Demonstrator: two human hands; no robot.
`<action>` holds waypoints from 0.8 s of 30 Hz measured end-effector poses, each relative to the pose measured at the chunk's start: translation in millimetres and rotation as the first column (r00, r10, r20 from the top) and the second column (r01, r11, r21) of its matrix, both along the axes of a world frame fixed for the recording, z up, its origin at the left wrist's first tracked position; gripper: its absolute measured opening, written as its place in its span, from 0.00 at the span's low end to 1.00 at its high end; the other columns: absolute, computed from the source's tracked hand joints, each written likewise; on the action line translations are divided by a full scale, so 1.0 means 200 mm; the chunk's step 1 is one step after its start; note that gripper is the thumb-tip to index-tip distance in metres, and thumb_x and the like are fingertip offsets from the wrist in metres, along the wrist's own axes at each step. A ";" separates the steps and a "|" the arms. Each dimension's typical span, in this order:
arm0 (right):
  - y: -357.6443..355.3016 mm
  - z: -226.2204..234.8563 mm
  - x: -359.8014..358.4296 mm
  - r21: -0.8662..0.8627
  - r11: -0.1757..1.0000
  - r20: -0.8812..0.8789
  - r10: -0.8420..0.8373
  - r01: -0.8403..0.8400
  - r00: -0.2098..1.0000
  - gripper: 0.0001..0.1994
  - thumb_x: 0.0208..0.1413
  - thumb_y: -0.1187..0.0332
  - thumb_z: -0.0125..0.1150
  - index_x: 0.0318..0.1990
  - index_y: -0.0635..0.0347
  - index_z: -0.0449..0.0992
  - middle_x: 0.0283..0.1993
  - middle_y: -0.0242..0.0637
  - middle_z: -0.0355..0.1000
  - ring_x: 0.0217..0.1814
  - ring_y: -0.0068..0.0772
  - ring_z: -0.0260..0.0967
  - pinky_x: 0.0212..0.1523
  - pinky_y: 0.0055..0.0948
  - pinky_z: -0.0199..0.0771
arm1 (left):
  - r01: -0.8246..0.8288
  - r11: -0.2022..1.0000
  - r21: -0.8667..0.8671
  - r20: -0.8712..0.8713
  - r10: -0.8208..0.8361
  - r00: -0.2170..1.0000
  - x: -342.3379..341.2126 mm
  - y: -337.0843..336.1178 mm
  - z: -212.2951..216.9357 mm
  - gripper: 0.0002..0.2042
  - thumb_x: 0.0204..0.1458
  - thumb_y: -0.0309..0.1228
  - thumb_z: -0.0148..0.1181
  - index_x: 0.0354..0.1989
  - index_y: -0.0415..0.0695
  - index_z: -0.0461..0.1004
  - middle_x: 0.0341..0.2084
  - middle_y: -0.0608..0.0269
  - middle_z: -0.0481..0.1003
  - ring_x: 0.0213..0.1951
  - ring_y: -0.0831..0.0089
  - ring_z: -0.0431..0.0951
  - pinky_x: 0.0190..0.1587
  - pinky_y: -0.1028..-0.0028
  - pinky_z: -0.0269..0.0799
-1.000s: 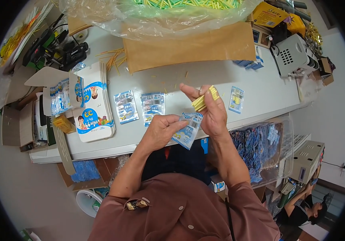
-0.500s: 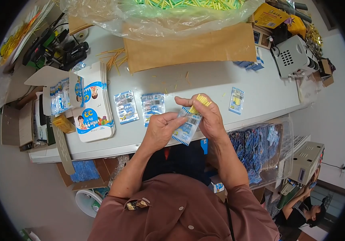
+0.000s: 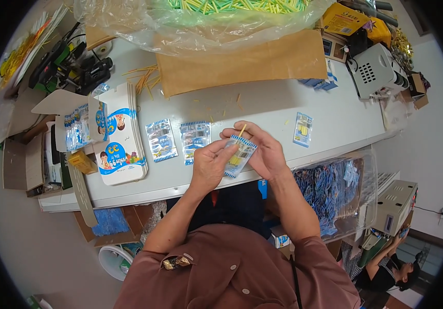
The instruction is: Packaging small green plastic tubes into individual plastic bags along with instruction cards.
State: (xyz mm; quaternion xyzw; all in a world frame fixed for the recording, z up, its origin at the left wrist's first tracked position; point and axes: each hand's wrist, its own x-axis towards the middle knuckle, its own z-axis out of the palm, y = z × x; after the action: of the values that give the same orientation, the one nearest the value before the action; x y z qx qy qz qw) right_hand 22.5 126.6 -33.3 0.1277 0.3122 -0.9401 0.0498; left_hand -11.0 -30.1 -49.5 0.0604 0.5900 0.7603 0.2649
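Above the desk (image 3: 345, 118), a packet (image 3: 244, 149) is pinched by the left hand (image 3: 208, 166); sticks (image 3: 235, 160) are seen inside (one left jutting out); the right hand's (image 3: 269, 154) grip cannot be told.

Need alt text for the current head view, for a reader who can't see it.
A person's left hand holds a blue-and-clear packet of yellow sticks at a white table, the right hand close beside it; similar packets lie to both sides.
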 end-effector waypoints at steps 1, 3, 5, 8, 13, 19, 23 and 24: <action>0.00 0.03 -0.01 0.000 1.000 -0.001 0.000 0.000 1.000 0.20 0.69 0.56 0.42 0.52 0.64 0.71 0.54 0.54 0.72 0.59 0.50 0.70 0.62 0.44 0.69 | 0.018 1.000 -0.009 0.008 -0.018 1.000 0.00 0.00 -0.01 0.12 0.58 0.28 0.62 0.46 0.33 0.79 0.32 0.61 0.82 0.33 0.84 0.76 0.36 0.82 0.74; 0.00 0.10 -0.03 -0.138 0.987 0.054 -0.078 0.085 0.995 0.17 0.66 0.62 0.50 0.53 0.65 0.71 0.54 0.53 0.72 0.58 0.46 0.71 0.61 0.40 0.70 | 0.039 0.999 -0.017 0.018 -0.039 0.999 0.00 -0.01 -0.01 0.12 0.58 0.28 0.62 0.46 0.33 0.79 0.32 0.61 0.82 0.33 0.84 0.76 0.36 0.82 0.74; 0.01 0.06 -0.07 0.020 0.999 0.048 -0.036 0.036 0.998 0.17 0.66 0.62 0.50 0.54 0.65 0.70 0.54 0.52 0.72 0.58 0.46 0.71 0.61 0.40 0.70 | 0.044 0.999 0.006 0.022 -0.045 0.999 -0.01 -0.01 0.00 0.12 0.58 0.28 0.62 0.46 0.33 0.79 0.32 0.61 0.82 0.33 0.84 0.77 0.36 0.81 0.74; 0.02 0.04 -0.07 0.388 0.920 0.049 0.045 -0.060 0.998 0.17 0.66 0.63 0.51 0.55 0.66 0.69 0.54 0.51 0.72 0.58 0.44 0.71 0.60 0.39 0.70 | 0.009 1.000 0.024 0.001 -0.009 1.000 0.00 -0.01 -0.01 0.12 0.58 0.28 0.62 0.47 0.33 0.79 0.33 0.60 0.82 0.34 0.83 0.77 0.36 0.81 0.74; -0.04 0.09 -0.03 0.281 0.951 0.096 -0.162 0.129 0.982 0.16 0.63 0.66 0.55 0.54 0.68 0.70 0.51 0.46 0.74 0.55 0.37 0.72 0.56 0.34 0.72 | -0.101 0.992 0.080 0.093 0.094 0.991 -0.02 0.00 0.00 0.11 0.58 0.28 0.62 0.46 0.33 0.79 0.34 0.61 0.81 0.34 0.82 0.78 0.37 0.82 0.74; 0.03 0.00 0.09 0.825 0.564 0.085 -0.183 0.034 0.979 0.10 0.57 0.69 0.64 0.43 0.65 0.78 0.33 0.30 0.74 0.35 0.18 0.71 0.37 0.21 0.72 | -0.170 0.984 -0.045 -0.193 0.159 0.968 -0.06 0.04 -0.04 0.14 0.56 0.30 0.65 0.48 0.35 0.77 0.36 0.59 0.80 0.38 0.75 0.79 0.40 0.73 0.74; 0.48 0.03 0.12 0.909 0.409 0.178 -0.193 -0.086 0.965 0.06 0.56 0.69 0.65 0.35 0.64 0.79 0.26 0.29 0.74 0.27 0.17 0.70 0.29 0.20 0.70 | -0.627 0.574 -0.526 -0.822 -0.154 0.549 -0.20 -0.13 0.10 0.21 0.49 0.35 0.69 0.47 0.36 0.73 0.36 0.50 0.75 0.35 0.55 0.80 0.37 0.60 0.75; 0.55 0.04 0.11 0.910 0.406 0.175 -0.193 -0.084 0.966 0.06 0.56 0.69 0.65 0.35 0.64 0.79 0.26 0.29 0.74 0.27 0.17 0.70 0.29 0.20 0.70 | -0.479 0.428 -0.767 -0.618 -0.291 0.730 -0.22 -0.15 0.13 0.20 0.49 0.36 0.69 0.45 0.35 0.73 0.37 0.49 0.75 0.34 0.53 0.80 0.37 0.60 0.76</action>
State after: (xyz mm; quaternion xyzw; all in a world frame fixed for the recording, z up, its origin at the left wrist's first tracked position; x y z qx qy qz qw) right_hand 45.2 236.1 -24.6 0.2625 0.7596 -0.5947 -0.0194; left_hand -54.2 -60.3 -22.6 0.1443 0.9540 0.2615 -0.0260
